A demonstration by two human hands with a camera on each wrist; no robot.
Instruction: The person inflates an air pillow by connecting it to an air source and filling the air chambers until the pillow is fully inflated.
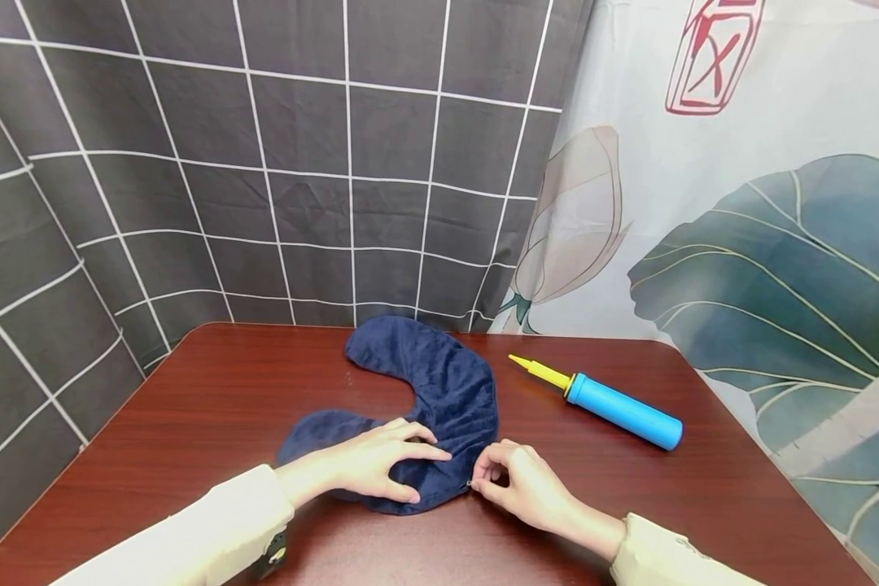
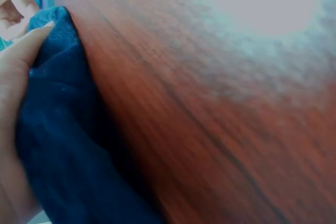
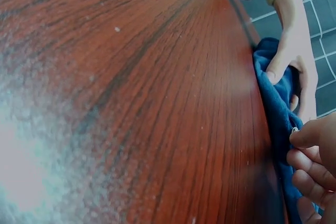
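A navy blue, velvety U-shaped neck pillow lies on the table, its open side to the left. My left hand rests on its near part with fingers spread, the thumb by the near edge. At the lower right edge, my right hand pinches a small metal zipper pull between thumb and index finger. In the left wrist view, the left thumb lies along the pillow's cloth. The zipper's line is mostly hidden in the fabric.
A blue hand pump with a yellow nozzle lies on the reddish-brown table, right of the pillow. Behind the table hang a dark gridded curtain and a white leaf-patterned one.
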